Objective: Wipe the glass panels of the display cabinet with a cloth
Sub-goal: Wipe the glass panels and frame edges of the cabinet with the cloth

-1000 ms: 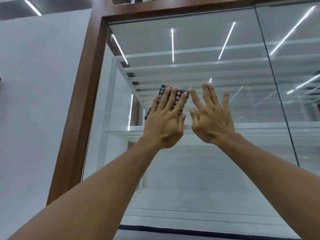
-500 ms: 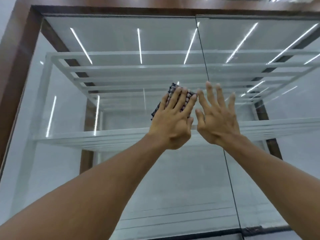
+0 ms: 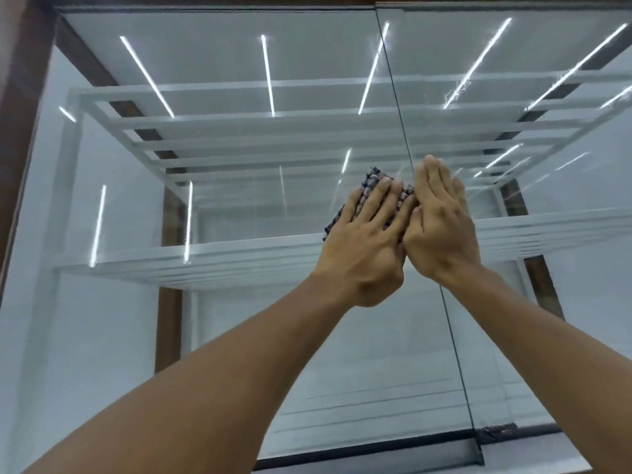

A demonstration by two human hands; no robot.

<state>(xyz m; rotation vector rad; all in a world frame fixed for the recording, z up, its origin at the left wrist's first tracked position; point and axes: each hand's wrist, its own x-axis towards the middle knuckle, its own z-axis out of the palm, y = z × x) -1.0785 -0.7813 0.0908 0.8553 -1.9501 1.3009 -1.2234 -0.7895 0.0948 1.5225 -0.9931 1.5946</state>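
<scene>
Spanning the view, the brown-framed display cabinet (image 3: 20, 131) offers, on its clear left glass panel (image 3: 239, 336), wide room leftward and below. The left hand (image 3: 366, 241), fingers straight, presses the small dark checked cloth (image 3: 371, 179) flat beside the vertical panel seam (image 3: 398, 114); the right hand (image 3: 441, 227) lies flat, fingers together, just right.

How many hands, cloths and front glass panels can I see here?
Hands: 2 (left hand, right hand)
Cloth: 1
Front glass panels: 2 (left panel, right panel)
Total: 5
</scene>
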